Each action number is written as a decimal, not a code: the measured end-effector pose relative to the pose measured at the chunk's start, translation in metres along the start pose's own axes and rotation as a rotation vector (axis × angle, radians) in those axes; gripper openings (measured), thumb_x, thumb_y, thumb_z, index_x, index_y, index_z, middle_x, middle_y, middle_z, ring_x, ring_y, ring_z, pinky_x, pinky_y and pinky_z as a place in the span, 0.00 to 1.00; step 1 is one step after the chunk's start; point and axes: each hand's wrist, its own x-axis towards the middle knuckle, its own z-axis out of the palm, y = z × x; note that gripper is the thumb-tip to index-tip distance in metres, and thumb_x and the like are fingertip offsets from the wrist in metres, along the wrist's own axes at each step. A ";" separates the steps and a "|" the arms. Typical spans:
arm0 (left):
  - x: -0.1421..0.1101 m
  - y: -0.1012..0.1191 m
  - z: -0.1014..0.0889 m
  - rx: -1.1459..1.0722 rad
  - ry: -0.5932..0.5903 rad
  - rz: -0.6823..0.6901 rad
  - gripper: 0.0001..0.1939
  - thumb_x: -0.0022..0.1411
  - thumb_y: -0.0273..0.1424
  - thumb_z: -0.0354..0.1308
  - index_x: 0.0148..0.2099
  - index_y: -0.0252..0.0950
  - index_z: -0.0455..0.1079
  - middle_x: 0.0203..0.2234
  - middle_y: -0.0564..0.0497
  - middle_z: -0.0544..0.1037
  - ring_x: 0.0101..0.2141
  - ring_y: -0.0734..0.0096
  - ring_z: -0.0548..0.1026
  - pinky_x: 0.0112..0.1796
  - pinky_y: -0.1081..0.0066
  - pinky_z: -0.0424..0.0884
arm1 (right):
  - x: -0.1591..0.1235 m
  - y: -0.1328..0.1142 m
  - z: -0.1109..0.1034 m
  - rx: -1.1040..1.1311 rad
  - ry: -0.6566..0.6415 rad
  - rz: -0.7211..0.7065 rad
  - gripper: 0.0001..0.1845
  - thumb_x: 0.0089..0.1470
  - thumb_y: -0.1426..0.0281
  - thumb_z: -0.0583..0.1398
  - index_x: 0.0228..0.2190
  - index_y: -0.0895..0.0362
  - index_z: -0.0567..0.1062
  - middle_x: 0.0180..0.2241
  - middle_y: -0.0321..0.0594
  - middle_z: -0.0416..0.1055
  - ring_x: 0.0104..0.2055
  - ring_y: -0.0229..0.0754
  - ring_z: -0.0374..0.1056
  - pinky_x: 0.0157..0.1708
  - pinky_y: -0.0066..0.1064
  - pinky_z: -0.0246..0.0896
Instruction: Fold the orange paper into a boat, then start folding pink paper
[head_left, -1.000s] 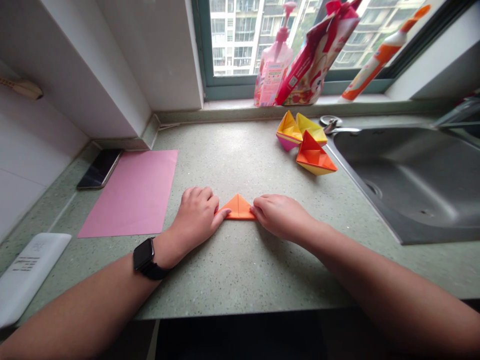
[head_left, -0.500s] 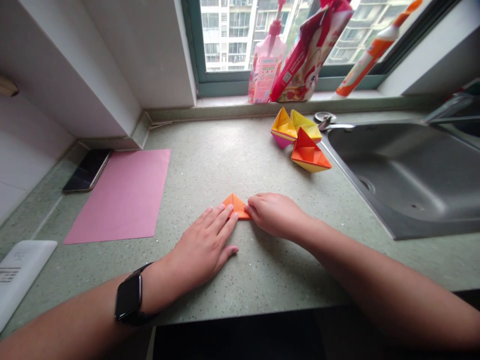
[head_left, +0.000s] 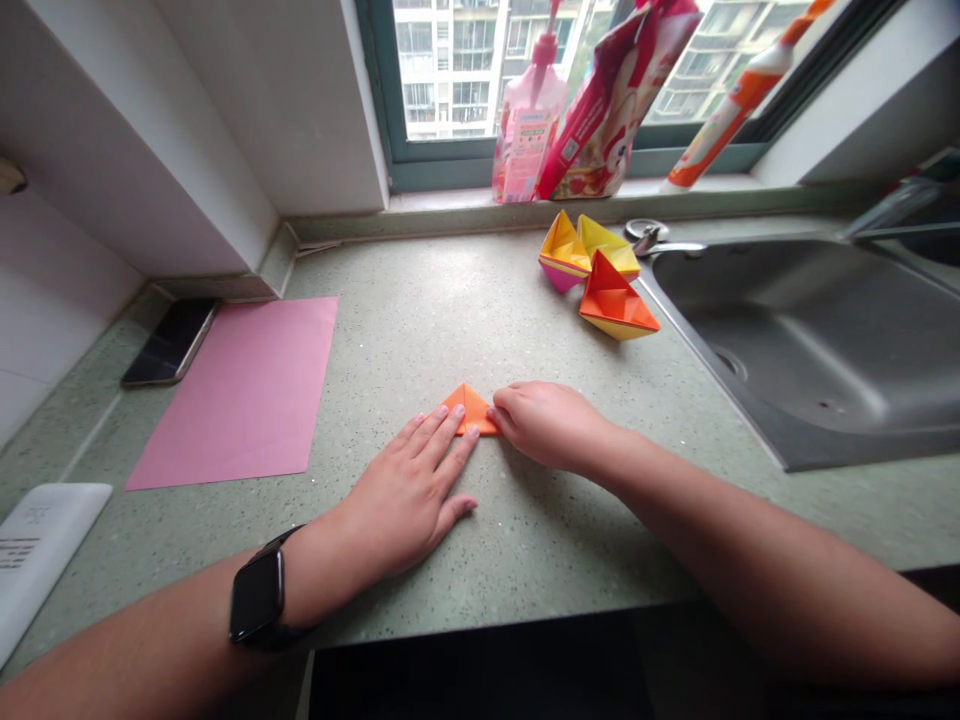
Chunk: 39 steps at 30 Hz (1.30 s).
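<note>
A small orange folded paper triangle [head_left: 469, 406] lies flat on the green speckled counter [head_left: 480, 300]. My left hand [head_left: 409, 492], with a black watch on the wrist, lies flat with fingers stretched out, their tips pressing the triangle's left part. My right hand [head_left: 547, 422] is curled, its fingertips pinching or pressing the triangle's right corner. Most of the paper's lower edge is hidden under the fingers.
A pink paper sheet [head_left: 244, 390] and a dark phone [head_left: 169, 342] lie at the left, a white device [head_left: 37, 545] at the near left. Finished folded paper boats [head_left: 596, 275] sit by the steel sink [head_left: 810, 340]. Bottles and a red pouch [head_left: 600, 100] stand on the windowsill.
My left hand went from a curled pinch at the triangle's left corner to lying flat over its left part. The right hand stayed at the right corner.
</note>
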 end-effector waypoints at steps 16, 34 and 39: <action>0.001 0.001 -0.002 -0.003 0.002 -0.007 0.39 0.82 0.53 0.45 0.80 0.33 0.55 0.78 0.35 0.58 0.77 0.43 0.55 0.73 0.46 0.57 | -0.002 0.023 -0.003 0.197 0.012 -0.015 0.18 0.70 0.61 0.61 0.29 0.54 0.80 0.31 0.41 0.81 0.33 0.42 0.70 0.31 0.35 0.53; 0.007 0.002 -0.002 -0.033 0.038 0.057 0.42 0.81 0.55 0.46 0.79 0.27 0.54 0.78 0.35 0.57 0.77 0.46 0.55 0.74 0.49 0.55 | -0.007 0.042 -0.011 0.372 -0.090 -0.029 0.04 0.61 0.67 0.68 0.33 0.53 0.82 0.30 0.35 0.80 0.33 0.40 0.71 0.32 0.31 0.56; 0.007 0.000 -0.001 -0.015 0.041 0.075 0.42 0.81 0.55 0.45 0.79 0.26 0.54 0.78 0.33 0.57 0.77 0.44 0.57 0.74 0.48 0.56 | -0.008 0.048 -0.014 0.394 -0.127 -0.061 0.05 0.60 0.66 0.69 0.33 0.54 0.82 0.31 0.36 0.79 0.33 0.40 0.70 0.33 0.31 0.56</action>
